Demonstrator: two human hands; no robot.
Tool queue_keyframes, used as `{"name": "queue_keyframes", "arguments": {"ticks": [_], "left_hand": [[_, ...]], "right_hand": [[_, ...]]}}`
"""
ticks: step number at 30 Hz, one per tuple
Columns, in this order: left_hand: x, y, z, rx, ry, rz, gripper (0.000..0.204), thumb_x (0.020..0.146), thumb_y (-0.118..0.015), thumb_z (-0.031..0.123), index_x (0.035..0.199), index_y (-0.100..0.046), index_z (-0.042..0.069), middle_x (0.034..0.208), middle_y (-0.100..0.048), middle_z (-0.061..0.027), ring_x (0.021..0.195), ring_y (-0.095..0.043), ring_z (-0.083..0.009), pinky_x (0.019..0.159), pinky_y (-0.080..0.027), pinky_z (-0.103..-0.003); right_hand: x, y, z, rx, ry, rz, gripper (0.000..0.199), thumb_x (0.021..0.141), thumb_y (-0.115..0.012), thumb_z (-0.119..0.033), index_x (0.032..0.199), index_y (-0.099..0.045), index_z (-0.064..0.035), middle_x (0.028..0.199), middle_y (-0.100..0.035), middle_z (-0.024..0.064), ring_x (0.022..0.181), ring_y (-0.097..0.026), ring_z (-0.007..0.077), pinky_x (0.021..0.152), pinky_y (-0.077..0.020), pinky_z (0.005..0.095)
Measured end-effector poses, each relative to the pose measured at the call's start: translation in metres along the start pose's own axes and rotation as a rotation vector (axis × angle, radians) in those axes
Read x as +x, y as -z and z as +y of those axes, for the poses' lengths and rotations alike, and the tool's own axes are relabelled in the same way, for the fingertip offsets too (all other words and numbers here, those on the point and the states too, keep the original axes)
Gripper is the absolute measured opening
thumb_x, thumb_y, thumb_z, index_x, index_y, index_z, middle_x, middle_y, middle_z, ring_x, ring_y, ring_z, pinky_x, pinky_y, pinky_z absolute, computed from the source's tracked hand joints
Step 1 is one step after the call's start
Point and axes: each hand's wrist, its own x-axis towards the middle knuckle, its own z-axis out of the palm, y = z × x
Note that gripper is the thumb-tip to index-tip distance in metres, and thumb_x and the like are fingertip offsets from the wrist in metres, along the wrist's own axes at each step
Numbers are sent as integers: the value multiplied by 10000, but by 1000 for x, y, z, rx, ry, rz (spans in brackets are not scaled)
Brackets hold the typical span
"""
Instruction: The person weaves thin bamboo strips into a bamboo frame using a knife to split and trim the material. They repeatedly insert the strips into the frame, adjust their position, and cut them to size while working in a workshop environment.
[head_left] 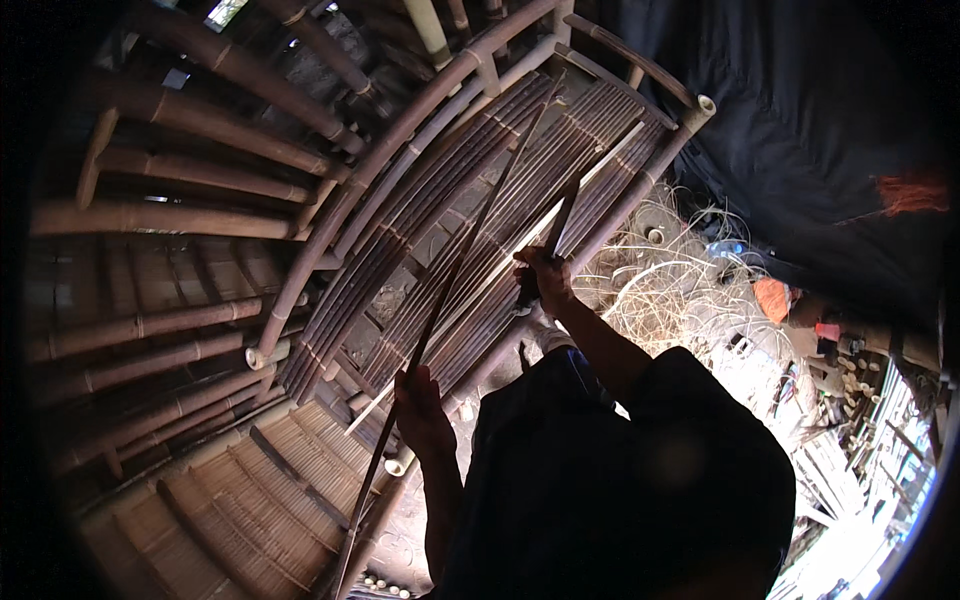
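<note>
My left hand (424, 412) is closed around a long, thin, dark bamboo strip (466, 250). The strip slants from the lower edge of the view up past the far part of a bamboo bench (620, 98). Farther forward and to the right, my right hand (547, 280) grips a large knife (563, 215), its dark blade pointing away from me. Beneath the blade, a pale split bamboo strip (612, 157) lies lengthwise along the slatted seat. The knife and the dark strip are apart.
Bamboo rails (215, 165) rise on the left, with woven bamboo panels (255, 490) lower down. Curly shavings (670, 265) litter the ground at right, beside an orange bundle (772, 299). A dark sheet (800, 130) hangs at upper right; cut pieces (865, 490) are piled below.
</note>
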Motion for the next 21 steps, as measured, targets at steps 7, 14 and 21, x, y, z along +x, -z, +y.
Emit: {"name": "queue_keyframes", "arguments": {"ticks": [7, 14, 21], "left_hand": [[58, -16, 1, -421, 19, -69, 599, 1031, -398, 412, 1455, -303, 0, 1344, -522, -187, 1276, -494, -262, 1076, -391, -377], [93, -15, 15, -398, -87, -192, 575, 1030, -413, 390, 1426, -328, -18, 1316, -539, -192, 1253, -512, -267, 1064, -409, -380], [115, 3, 9, -149, -294, -206, 492, 1055, -372, 318, 1376, -374, -55, 1267, -564, -195, 1212, -538, -247, 1012, -450, -335]], "right_hand": [[39, -34, -36, 37, 103, -1, 532, 852, -750, -349, 1200, -590, 20, 991, -654, 86, 825, -681, 190, 625, -542, 316], [69, -64, -49, 172, 86, 38, 416, 795, -813, -232, 1061, -608, 15, 856, -664, 80, 771, -685, 199, 573, -542, 326], [54, -82, -43, 116, 159, -41, 242, 810, -789, -179, 867, -608, -29, 742, -639, 56, 573, -595, 158, 505, -485, 331]]}}
